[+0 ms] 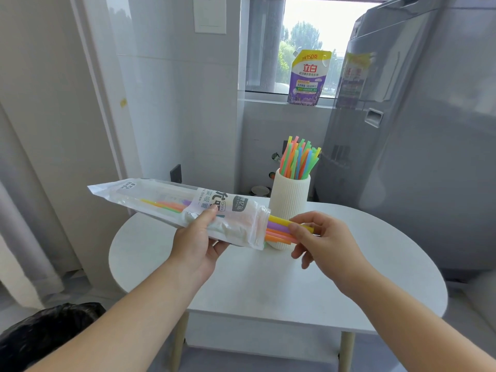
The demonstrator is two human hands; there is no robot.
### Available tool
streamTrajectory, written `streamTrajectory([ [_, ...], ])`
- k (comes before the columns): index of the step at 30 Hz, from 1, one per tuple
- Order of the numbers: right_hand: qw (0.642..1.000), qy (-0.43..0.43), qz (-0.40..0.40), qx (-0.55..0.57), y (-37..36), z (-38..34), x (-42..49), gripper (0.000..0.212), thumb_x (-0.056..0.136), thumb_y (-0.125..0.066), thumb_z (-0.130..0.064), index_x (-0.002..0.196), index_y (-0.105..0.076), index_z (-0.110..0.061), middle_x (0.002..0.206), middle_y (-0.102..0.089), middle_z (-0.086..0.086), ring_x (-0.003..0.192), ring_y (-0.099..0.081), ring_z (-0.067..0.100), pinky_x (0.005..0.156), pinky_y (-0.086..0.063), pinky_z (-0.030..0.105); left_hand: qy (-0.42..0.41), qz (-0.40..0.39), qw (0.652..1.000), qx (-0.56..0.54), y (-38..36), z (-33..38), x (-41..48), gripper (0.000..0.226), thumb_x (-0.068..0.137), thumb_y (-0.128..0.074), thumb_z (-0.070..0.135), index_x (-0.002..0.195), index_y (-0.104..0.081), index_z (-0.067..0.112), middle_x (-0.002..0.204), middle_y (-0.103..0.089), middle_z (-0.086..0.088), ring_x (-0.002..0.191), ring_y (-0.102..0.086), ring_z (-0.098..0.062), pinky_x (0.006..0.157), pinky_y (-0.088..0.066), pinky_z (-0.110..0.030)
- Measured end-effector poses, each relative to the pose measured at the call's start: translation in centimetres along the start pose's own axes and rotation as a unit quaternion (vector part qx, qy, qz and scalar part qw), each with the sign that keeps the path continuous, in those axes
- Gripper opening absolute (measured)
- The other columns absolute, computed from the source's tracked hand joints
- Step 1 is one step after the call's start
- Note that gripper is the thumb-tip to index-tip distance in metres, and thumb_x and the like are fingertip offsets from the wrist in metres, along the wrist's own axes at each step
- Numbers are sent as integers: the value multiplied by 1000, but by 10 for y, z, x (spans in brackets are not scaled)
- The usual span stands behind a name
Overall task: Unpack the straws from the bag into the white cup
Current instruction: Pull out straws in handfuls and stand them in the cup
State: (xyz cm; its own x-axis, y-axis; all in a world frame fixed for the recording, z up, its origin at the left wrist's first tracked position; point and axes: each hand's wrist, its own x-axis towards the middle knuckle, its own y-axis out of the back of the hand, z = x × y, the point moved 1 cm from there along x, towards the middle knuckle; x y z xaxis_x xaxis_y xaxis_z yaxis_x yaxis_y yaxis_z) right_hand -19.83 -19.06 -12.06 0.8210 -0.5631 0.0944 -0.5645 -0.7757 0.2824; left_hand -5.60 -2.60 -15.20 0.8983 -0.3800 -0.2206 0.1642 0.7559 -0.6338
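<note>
Plastic bag [188, 210] lay clamped in our left hand [198, 237] above the bench [268, 285]. Our right hand [319, 237] had its grip pinched on the straws [279, 229] poking from the bag's open end, just before the straw-filled white cup [288, 200].

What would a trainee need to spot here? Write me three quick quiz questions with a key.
1. True or false: the white cup already holds straws.
2. Which hand holds the bag? A) left B) right C) neither
3. Fill in: the right hand pinches the straws sticking out of the bag's ___ end.

Key: 1 true, a colourful bunch stands in it. 2 A, the left hand grips it from below. 3 open.
</note>
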Motion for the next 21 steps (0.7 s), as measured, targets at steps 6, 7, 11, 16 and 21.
streamTrajectory([
  [6, 998, -26, 41, 46, 17, -2, 6, 12, 96, -64, -18, 99, -73, -10, 81, -71, 12, 58, -63, 15, 50, -50, 30, 5, 0, 1000, -7, -1, 1, -1, 29, 94, -68, 13, 122, -66, 18, 115, -77, -9, 92, -75, -21, 58, -61, -30],
  [7, 994, -43, 46, 90, 20, -2, 8, 14, 96, -64, -18, 101, -73, -8, 79, -68, 11, 59, -61, 15, 52, -50, 29, 7, 1, 1000, -8, -2, 1, -2, 28, 94, -69, 13, 121, -66, 18, 113, -77, -8, 90, -75, -20, 58, -61, -30],
  [11, 961, -103, 42, 253, 20, -3, 12, 19, 93, -67, -22, 102, -72, -6, 74, -60, 4, 63, -56, 15, 62, -52, 29, 18, -1, 1000, -24, -4, -1, -4, 26, 94, -68, 12, 120, -66, 17, 103, -78, -6, 79, -77, -17, 54, -59, -28],
  [16, 898, -105, 18, 427, 12, -13, 12, 11, 97, -59, -11, 102, -68, -5, 81, -75, 5, 64, -71, 11, 63, -59, 21, 36, -5, 998, -52, -9, -2, -8, 17, 96, -66, 11, 112, -67, 15, 90, -79, -2, 71, -77, -14, 51, -59, -26],
  [21, 887, -47, 75, 453, 18, -23, 19, 12, 95, -62, -13, 101, -69, -5, 83, -71, 5, 65, -68, 8, 65, -57, 18, 43, -2, 997, -66, -9, 0, -8, 12, 96, -66, 12, 108, -68, 15, 83, -80, -1, 70, -77, -13, 52, -59, -25],
])
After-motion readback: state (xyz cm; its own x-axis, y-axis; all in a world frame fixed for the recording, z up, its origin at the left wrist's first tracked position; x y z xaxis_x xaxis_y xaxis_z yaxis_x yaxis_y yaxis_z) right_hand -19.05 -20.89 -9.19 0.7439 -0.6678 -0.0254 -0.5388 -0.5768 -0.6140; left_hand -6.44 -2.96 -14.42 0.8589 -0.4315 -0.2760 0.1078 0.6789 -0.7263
